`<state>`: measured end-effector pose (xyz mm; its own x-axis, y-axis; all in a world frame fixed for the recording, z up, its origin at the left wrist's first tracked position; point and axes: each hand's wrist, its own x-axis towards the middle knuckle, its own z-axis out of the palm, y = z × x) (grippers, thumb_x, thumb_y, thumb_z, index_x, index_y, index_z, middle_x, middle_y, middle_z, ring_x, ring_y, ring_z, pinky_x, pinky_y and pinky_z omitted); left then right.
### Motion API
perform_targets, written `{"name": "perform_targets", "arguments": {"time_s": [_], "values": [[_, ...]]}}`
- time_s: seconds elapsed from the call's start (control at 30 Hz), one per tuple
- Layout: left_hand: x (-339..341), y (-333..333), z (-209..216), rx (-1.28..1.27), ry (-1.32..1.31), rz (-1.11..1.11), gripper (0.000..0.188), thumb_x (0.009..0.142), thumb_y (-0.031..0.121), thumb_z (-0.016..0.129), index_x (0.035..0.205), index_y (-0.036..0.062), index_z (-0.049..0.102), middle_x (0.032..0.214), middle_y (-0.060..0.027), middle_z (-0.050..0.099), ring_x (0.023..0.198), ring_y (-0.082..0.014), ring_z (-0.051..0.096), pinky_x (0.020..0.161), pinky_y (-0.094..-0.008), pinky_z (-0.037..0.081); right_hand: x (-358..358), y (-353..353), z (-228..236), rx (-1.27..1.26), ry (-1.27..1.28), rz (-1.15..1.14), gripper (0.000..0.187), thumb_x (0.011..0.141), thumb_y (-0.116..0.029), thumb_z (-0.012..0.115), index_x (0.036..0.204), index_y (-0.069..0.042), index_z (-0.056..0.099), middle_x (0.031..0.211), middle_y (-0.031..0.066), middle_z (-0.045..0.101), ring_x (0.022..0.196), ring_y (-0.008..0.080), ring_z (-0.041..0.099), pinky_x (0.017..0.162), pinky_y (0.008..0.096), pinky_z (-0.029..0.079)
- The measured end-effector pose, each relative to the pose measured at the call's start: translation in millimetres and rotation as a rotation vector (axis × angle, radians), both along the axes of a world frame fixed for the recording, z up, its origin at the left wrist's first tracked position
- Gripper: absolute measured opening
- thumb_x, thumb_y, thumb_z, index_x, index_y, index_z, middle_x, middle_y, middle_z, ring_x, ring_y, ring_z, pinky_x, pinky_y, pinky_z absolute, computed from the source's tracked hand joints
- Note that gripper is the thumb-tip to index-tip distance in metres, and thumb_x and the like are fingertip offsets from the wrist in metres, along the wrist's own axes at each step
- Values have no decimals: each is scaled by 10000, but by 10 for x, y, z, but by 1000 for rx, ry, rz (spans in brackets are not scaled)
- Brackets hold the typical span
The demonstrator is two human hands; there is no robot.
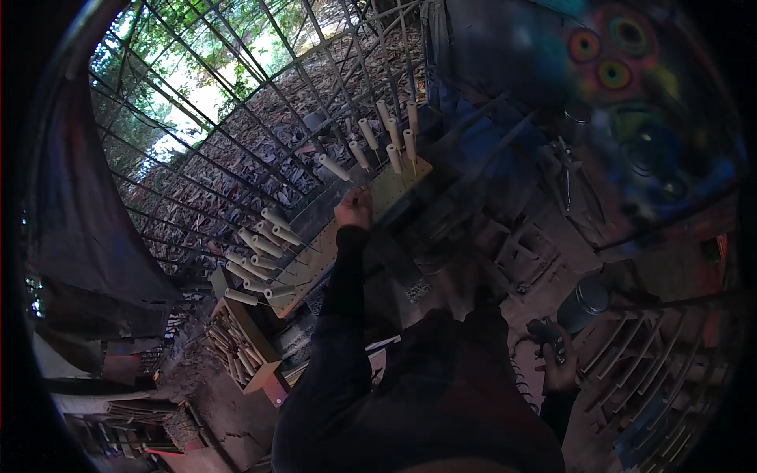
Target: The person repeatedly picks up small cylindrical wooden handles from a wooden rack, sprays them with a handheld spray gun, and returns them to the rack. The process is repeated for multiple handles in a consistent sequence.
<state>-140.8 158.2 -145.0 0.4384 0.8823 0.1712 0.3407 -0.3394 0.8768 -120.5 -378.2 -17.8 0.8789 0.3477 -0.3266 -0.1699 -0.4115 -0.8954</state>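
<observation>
My left hand (354,210) reaches to a long pale wooden board (314,260), its fingers closed. Just beyond the fingertips, a pale wooden cylinder (335,167) tilts down toward them; its lower end seems to be in the pinch. Thin pins carry more pale cylinders (410,145) above the board's far right end. Another group of cylinders (264,246) leans over its left end. Low on the right, my right hand (561,364) is wrapped round a dark metal spray gun (544,334), beside a coiled hose (520,384).
A barred metal grille (260,94) stands behind the board, with dry leaves beyond. At lower left is a wooden box (236,347) of sticks. A grey bucket (584,301) and a slatted rack (643,366) stand at right. Paint-splashed sheeting (639,118) hangs at upper right.
</observation>
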Motion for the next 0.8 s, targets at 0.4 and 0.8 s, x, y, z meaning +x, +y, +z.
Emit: {"name": "perform_targets", "arguments": {"time_s": [0.4, 0.8], "values": [[32, -27, 207, 117, 119, -100, 195, 868, 233, 639, 945, 57, 676, 806, -150, 688, 768, -278, 679, 718, -346, 509, -294, -12, -77, -36, -17, 18, 467, 910, -111, 580, 1361, -49, 474, 1076, 129, 639, 778, 147, 623, 564, 284, 564], [357, 32, 30, 204, 195, -103, 160, 879, 263, 608, 956, 147, 687, 846, -168, 681, 836, -373, 657, 716, -433, 515, -278, -56, -45, -18, -23, -24, 485, 907, -118, 580, 1376, -68, 467, 1052, 117, 654, 741, 143, 634, 536, 276, 557]]}}
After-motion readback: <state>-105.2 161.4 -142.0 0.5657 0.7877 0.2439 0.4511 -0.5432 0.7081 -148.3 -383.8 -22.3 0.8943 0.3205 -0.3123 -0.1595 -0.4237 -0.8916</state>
